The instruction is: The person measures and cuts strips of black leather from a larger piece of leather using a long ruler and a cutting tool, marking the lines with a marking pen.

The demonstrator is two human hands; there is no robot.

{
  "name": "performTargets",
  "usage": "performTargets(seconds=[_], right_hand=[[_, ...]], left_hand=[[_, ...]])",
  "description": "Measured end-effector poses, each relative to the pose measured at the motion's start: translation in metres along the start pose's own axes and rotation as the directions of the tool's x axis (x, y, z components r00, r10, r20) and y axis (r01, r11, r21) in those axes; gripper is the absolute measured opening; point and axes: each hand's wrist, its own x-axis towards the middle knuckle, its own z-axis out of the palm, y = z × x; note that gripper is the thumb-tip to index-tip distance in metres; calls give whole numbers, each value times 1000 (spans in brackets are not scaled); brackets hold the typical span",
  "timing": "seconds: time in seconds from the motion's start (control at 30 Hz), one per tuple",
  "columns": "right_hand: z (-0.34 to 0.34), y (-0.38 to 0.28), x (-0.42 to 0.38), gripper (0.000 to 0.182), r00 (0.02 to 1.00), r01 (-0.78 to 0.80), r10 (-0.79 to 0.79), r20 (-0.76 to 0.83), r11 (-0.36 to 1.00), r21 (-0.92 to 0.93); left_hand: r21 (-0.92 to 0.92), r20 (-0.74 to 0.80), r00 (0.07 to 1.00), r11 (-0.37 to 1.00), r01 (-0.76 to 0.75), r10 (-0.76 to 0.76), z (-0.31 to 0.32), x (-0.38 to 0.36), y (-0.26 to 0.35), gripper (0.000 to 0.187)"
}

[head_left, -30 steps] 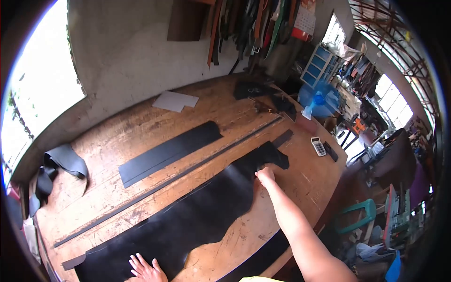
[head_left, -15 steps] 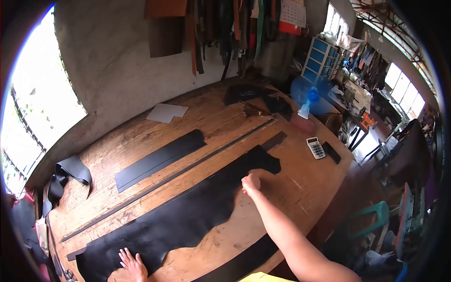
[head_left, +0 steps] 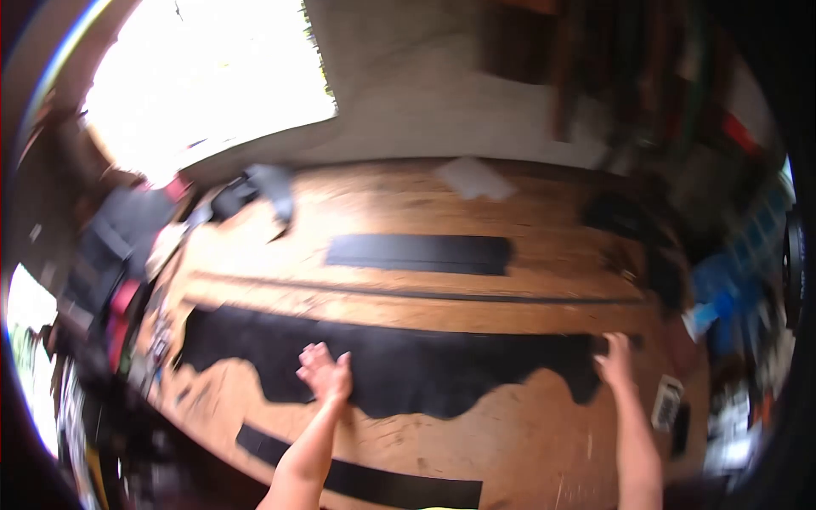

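Note:
A long black sheet of what looks like leather [head_left: 408, 361], wavy along its near edge, lies across the wooden table. My left hand [head_left: 325, 371] is over its near edge left of the middle, fingers spread and holding nothing. At the sheet's right end is my right hand [head_left: 615, 355], fingers bent and blurred by motion; I cannot tell whether they grip the sheet. A short dark strip end [head_left: 636, 340] shows just beyond that hand. Behind the sheet runs a long thin dark bar [head_left: 476, 297], with a black rectangular piece [head_left: 416, 253] farther back.
Another black strip [head_left: 399, 484] lies along the table's [head_left: 544, 442] front edge. A calculator [head_left: 667, 402] and a dark flat object [head_left: 681, 429] are at the right. Dark scraps [head_left: 616, 217], a pale sheet [head_left: 476, 178] and a curled black piece [head_left: 272, 191] lie toward the back.
The view has swung left and is blurred. My left hand has moved rightward along the sheet's near edge. My right hand has gone from the near edge to the sheet's right end.

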Motion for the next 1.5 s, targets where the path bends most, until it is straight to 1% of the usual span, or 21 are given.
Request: performTargets(seconds=[0.07, 0.13, 0.2, 0.3, 0.47, 0.53, 0.57, 0.6, 0.63, 0.73, 0.77, 0.8, 0.83, 0.87, 0.93, 1.0, 1.1, 1.23, 1.33, 1.4, 1.5], right_hand=[[-9, 33, 18, 77, 977, 83, -79, 199, 996, -12], [-12, 50, 36, 81, 935, 105, -117, 334, 993, 53], [-5, 61, 46, 81, 946, 128, -108, 305, 991, -47], [-5, 65, 59, 81, 918, 191, -138, 373, 976, -108], [5, 81, 77, 83, 878, 191, -153, 454, 981, -39], [17, 110, 86, 85, 821, 416, -337, 460, 906, -78], [32, 133, 90, 93, 866, 387, -305, 395, 911, -144], [14, 116, 113, 105, 838, 237, -101, 536, 953, -190], [-9, 80, 138, 114, 853, 209, -56, 518, 947, -243], [-58, 66, 236, 125, 918, 283, -107, 382, 851, -443], [-85, 53, 271, 122, 947, 284, -158, 280, 820, -498], [-101, 85, 321, 112, 917, 388, -359, 171, 713, -583], [-152, 48, 360, 104, 890, 454, -392, 234, 697, -555], [-194, 20, 386, 96, 853, 494, -491, 178, 649, -578], [-274, -70, 404, 79, 688, 593, -723, 56, 517, -617], [-335, -133, 408, 65, 549, 633, -835, -33, 441, -636], [-372, -136, 382, 67, 537, 656, -839, -84, 478, -584], [-348, -102, 309, 76, 586, 573, -802, -116, 512, -640], [-278, 48, 277, 100, 727, 461, -686, 7, 481, -746], [-204, 69, 230, 97, 798, 464, -600, 56, 552, -693], [-117, 60, 153, 96, 871, 439, -490, 44, 734, -518]], left_hand=[[22, -137, 990, 1000, -16, 19, 37, 4, -13, 80], [-16, -106, 994, 1000, -11, 9, 33, 4, -11, 80], [-17, -77, 997, 1000, 0, -2, 31, 4, -7, 81], [-11, -53, 998, 1000, 22, -23, 25, 3, -3, 80], [11, -66, 998, 1000, 4, -3, 25, 3, 0, 78], [11, -65, 998, 1000, 8, -8, 23, 3, 0, 77], [17, -67, 998, 1000, 12, -11, 24, 2, 0, 77], [26, -70, 998, 1000, 9, -7, 24, 3, 0, 77], [35, -77, 997, 999, 4, -1, 24, 3, -1, 78], [19, -83, 997, 1000, 2, 0, 25, 3, -2, 78], [6, -84, 996, 1000, 2, -2, 25, 2, -2, 78], [12, -72, 997, 1000, 8, -7, 25, 2, -2, 78], [19, -62, 998, 1000, 10, -9, 24, 3, -2, 78], [10, -65, 998, 1000, 3, -3, 22, 4, -1, 78], [19, -48, 999, 1000, 13, -12, 19, 2, 0, 78], [15, -58, 998, 1000, 5, -4, 22, 2, -1, 79], [16, -74, 997, 1000, 10, -9, 21, 3, -1, 78], [0, -76, 997, 1000, 8, -8, 22, 2, -1, 78], [-8, -79, 997, 1000, 9, -10, 23, 3, -2, 78], [-1, -74, 997, 1000, 9, -9, 24, 2, -2, 78], [17, -71, 997, 1000, 15, -13, 18, 3, -2, 79]])
